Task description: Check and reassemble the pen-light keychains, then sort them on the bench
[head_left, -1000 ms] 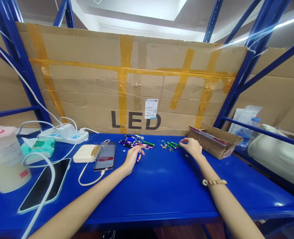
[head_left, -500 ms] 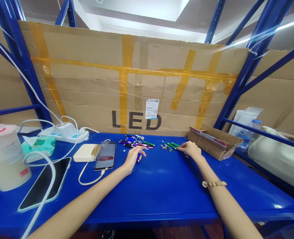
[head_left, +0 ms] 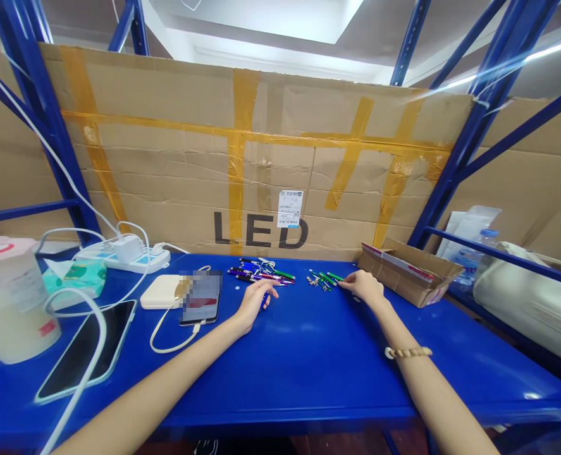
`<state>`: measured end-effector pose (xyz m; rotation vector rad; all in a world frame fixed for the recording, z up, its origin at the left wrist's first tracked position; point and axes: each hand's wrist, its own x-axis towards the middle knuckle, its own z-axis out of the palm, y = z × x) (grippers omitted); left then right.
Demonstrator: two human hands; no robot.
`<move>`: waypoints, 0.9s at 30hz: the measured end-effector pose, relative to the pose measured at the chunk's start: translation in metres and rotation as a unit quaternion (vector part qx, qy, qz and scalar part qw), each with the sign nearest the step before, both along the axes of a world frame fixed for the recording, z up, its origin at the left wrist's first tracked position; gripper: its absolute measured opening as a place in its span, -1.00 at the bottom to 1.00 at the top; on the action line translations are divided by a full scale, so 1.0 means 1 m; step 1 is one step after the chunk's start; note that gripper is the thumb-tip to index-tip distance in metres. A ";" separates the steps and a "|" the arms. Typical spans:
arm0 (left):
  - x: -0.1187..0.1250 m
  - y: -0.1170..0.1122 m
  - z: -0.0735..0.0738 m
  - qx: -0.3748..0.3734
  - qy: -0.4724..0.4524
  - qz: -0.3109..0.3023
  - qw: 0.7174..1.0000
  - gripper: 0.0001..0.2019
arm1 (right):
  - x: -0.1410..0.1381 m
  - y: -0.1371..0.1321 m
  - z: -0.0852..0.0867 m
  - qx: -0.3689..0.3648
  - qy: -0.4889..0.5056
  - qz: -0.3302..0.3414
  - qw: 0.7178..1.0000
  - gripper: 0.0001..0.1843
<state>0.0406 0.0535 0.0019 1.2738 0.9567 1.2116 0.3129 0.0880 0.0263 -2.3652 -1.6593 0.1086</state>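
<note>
My left hand (head_left: pixel 253 302) rests on the blue table (head_left: pixel 308 354), fingers curled round a blue pen part that peeks out by the fingertips. Just beyond it lies a pile of pens (head_left: pixel 261 272), purple, blue and green. My right hand (head_left: pixel 366 286) lies at the right end of a small group of green pen parts and small metal pieces (head_left: pixel 322 279), fingertips pinched at a green piece. A beaded bracelet (head_left: pixel 407 352) is on my right wrist.
An open cardboard box (head_left: pixel 410 270) sits right of my right hand. Left are a phone with a blurred screen (head_left: pixel 200 298) on a cable, a white power bank (head_left: pixel 162 292), another phone (head_left: pixel 88 351), a power strip (head_left: pixel 123 254) and a white jug (head_left: pixel 9 303). A taped "LED" carton (head_left: pixel 256 158) stands behind.
My right hand has drawn slightly back and lower beside the green parts. The left hand has barely shifted.
</note>
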 end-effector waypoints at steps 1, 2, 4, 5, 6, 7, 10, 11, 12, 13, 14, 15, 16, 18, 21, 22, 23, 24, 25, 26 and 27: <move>0.000 0.000 0.000 0.000 0.000 -0.001 1.000 -0.69 | 0.000 0.000 0.000 0.000 0.001 0.000 1.000 -0.74; 0.000 -0.001 0.000 0.000 0.001 -0.001 1.000 -0.69 | 0.000 0.000 0.000 0.001 0.001 0.001 1.000 -0.75; 0.000 -0.001 0.001 -0.003 0.001 -0.001 1.000 -0.70 | 0.000 0.000 0.000 0.004 0.000 0.002 1.000 -0.76; 0.000 -0.001 0.001 -0.004 0.001 -0.001 1.000 -0.70 | 0.000 0.000 0.000 0.006 -0.001 0.004 1.000 -0.76; 0.000 -0.001 0.001 -0.005 0.001 0.000 1.000 -0.70 | 0.000 0.000 0.000 0.008 -0.002 0.005 1.000 -0.76; 0.000 -0.002 0.002 -0.007 0.001 0.001 1.000 -0.71 | 0.000 0.000 -0.001 0.011 -0.003 0.006 1.000 -0.77; 0.001 -0.002 0.003 -0.013 0.001 0.005 1.000 -0.72 | 0.000 0.000 -0.001 0.014 -0.005 0.009 1.000 -0.77; 0.001 -0.002 0.003 -0.016 0.001 0.007 1.000 -0.72 | 0.000 0.000 -0.001 0.014 -0.005 0.009 1.000 -0.77; 0.001 -0.002 0.003 -0.018 0.001 0.008 1.000 -0.73 | 0.000 0.000 -0.001 0.014 -0.006 0.008 1.000 -0.77; 0.001 -0.002 0.003 -0.020 0.000 0.009 1.000 -0.72 | 0.000 0.000 -0.001 0.014 -0.006 0.008 1.000 -0.77; 0.001 -0.002 0.004 -0.023 0.000 0.009 1.000 -0.72 | 0.000 0.000 -0.001 0.013 -0.006 0.007 1.000 -0.78; 0.001 -0.002 0.004 -0.025 0.000 0.009 1.000 -0.71 | 0.000 0.001 -0.001 0.012 -0.006 0.006 1.000 -0.78; 0.001 -0.002 0.004 -0.026 0.000 0.008 1.000 -0.69 | -0.001 0.001 -0.001 0.013 -0.006 0.006 1.000 -0.78; 0.001 -0.001 0.003 -0.027 -0.001 0.008 1.000 -0.67 | -0.001 0.001 0.000 0.015 -0.005 0.005 1.000 -0.77; 0.001 -0.001 0.002 -0.024 -0.004 0.010 1.000 -0.66 | -0.001 0.000 0.001 0.022 -0.004 0.003 1.000 -0.78; 0.001 -0.001 0.001 -0.023 -0.005 0.011 1.000 -0.66 | -0.001 0.000 0.001 0.025 -0.004 0.001 1.000 -0.79; 0.001 0.000 0.000 -0.023 -0.006 0.012 1.000 -0.67 | -0.001 0.000 0.001 0.027 -0.003 -0.001 1.000 -0.79; 0.001 0.000 0.000 -0.023 -0.006 0.012 1.000 -0.67 | -0.001 -0.001 0.002 0.029 -0.003 -0.002 1.000 -0.79; 0.001 0.001 -0.001 -0.022 -0.006 0.013 1.000 -0.68 | -0.001 -0.001 0.002 0.032 -0.002 -0.003 0.999 -0.79; 0.001 0.001 -0.002 -0.022 -0.007 0.013 1.000 -0.68 | -0.001 0.000 0.001 0.034 0.000 -0.003 0.999 -0.78; 0.002 0.002 -0.003 -0.021 -0.007 0.013 1.000 -0.68 | -0.001 0.000 0.001 0.037 0.002 0.000 0.999 -0.78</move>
